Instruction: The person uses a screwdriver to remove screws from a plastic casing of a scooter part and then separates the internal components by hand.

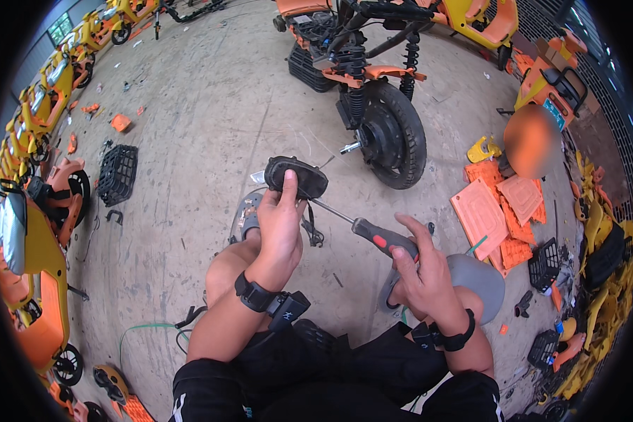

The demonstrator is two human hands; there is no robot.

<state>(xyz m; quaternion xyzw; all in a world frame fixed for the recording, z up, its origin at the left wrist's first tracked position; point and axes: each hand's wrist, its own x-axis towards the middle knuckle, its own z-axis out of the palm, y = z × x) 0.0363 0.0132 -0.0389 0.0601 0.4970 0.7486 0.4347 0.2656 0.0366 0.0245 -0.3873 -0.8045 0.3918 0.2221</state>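
My left hand (283,218) is closed around a black oval part (299,176), its thumb lying across the face. A thin cable hangs from the part beside my fingers. In my right hand (425,271) is a screwdriver (383,239) with a black and red handle, gripped between thumb and fingers, one finger raised off it. Its metal shaft points up and left to the lower edge of the black part. Whether the tip sits on a screw is hidden behind my left fingers and the part.
Ahead stands a stripped scooter with a black front wheel (397,133). Orange panels (480,211) are piled at the right, near a yellow piece (483,149). A black basket (117,174) lies on the left floor. Yellow and orange scooters (46,281) line the left side.
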